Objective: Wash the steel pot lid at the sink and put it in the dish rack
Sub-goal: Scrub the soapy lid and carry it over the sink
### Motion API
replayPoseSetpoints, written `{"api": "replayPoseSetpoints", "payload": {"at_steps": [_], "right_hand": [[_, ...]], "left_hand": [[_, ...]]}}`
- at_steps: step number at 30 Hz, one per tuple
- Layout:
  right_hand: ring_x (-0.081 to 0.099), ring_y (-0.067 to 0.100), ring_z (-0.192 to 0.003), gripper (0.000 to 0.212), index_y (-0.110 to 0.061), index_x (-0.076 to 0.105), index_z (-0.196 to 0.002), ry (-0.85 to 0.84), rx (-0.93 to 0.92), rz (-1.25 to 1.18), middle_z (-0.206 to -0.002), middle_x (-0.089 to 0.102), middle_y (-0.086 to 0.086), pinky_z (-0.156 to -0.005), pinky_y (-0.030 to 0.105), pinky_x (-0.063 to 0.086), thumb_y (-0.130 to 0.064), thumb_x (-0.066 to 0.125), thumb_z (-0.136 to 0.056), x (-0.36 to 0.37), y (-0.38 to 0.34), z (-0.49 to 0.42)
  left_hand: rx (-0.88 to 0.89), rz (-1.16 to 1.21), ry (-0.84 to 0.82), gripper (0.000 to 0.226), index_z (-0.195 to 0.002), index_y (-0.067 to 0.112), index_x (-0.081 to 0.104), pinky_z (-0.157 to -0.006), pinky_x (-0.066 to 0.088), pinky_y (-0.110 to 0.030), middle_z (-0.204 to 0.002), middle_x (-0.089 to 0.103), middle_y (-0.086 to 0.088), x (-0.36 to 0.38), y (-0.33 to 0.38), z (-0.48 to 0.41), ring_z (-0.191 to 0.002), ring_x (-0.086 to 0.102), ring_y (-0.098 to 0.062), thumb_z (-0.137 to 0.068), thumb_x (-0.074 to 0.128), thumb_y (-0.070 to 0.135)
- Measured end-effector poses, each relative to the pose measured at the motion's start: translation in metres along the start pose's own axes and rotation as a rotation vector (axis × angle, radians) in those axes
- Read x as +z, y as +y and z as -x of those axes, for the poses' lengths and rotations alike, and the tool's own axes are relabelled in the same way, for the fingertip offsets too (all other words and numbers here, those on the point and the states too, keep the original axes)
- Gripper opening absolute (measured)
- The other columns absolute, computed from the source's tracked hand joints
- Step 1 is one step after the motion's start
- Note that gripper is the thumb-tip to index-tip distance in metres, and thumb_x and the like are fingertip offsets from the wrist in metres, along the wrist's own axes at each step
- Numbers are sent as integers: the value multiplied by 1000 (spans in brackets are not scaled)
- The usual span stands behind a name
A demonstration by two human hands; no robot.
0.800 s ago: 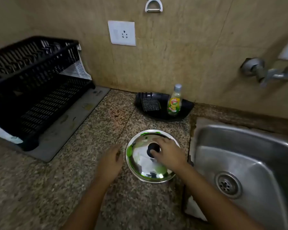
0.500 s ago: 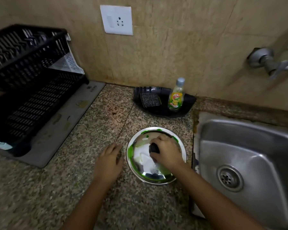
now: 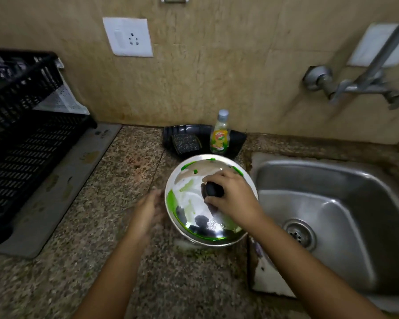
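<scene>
Nearest, left hand [image 3: 148,209] blurred beside the rim, empty, fingers loosely spread. Right hand [image 3: 232,195] pinching the black knob [image 3: 213,189] of the steel pot lid [image 3: 189,201], apparently tilted just off the worktop [image 3: 115,226], smeared green. Likely slip from so small a grip; could clang against the sink [image 3: 332,203] edge. Farther back, soap bottle [image 3: 219,134] within knocking range; dish rack [image 3: 25,134] well apart at left.

dim warm light, glare on the steel lid [image 3: 194,192], motion-blurred left hand [image 3: 148,210], wide-angle bending at edges
</scene>
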State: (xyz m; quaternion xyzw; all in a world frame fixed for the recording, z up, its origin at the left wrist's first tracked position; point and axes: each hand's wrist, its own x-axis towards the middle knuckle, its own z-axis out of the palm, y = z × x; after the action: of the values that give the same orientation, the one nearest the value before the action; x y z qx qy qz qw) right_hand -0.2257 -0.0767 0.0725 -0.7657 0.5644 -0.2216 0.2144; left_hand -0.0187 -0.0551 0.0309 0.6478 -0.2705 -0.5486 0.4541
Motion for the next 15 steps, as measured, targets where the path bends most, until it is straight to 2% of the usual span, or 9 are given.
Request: {"api": "replayPoseSetpoints", "payload": {"at_steps": [1, 3, 6, 9, 11, 15], "right_hand": [[53, 26, -110, 47, -27, 65, -117, 16, 18, 0, -114, 59, -1, -93, 39, 45, -28, 77, -71, -9, 7, 5], [54, 25, -111, 48, -28, 64, -117, 47, 53, 9, -115, 60, -2, -94, 40, 45, -29, 77, -71, -26, 23, 16], [53, 24, -114, 47, -31, 64, -115, 90, 91, 33, -117, 61, -4, -95, 42, 44, -30, 77, -69, -53, 52, 31], [54, 22, -115, 46, -29, 65, -113, 144, 122, 51, -117, 63, -3, -96, 41, 44, -27, 77, -69, -89, 88, 48], [54, 21, -114, 46, -28, 65, -113, 156, 132, 66, -116, 64, -2, -97, 40, 44, -26, 77, -68, -108, 109, 54], [53, 21, -115, 47, -31, 64, -114, 129, 137, 70, -118, 63, -3, -98, 40, 44, -28, 76, -69, -149, 155, 71]], "left_hand": [[-74, 68, -76, 34, -111, 24, 62, -78, 50, -33, -107, 68, -1, 16, 7, 1, -99, 63, -20, -100, 35, 41], [-155, 161, -210, 44, -120, 18, 59, -85, 48, -36, -109, 70, -7, 50, 19, 5, -103, 63, -23, -100, 30, 44], [-166, 199, -331, 45, -101, 14, 68, -75, 50, -36, -78, 76, -3, 99, 27, 14, -74, 71, -17, -100, 33, 42], [-177, 215, -373, 43, -94, 12, 68, -73, 50, -34, -69, 76, -3, 159, 24, 31, -60, 71, -13, -99, 37, 40], [-188, 268, -363, 40, -96, 8, 65, -71, 50, -33, -67, 75, -4, 193, 21, 41, -60, 71, -15, -100, 37, 37], [-217, 372, -323, 37, -95, 6, 61, -68, 47, -35, -77, 71, -11, 261, 12, 65, -78, 62, -25, -101, 36, 33]]}}
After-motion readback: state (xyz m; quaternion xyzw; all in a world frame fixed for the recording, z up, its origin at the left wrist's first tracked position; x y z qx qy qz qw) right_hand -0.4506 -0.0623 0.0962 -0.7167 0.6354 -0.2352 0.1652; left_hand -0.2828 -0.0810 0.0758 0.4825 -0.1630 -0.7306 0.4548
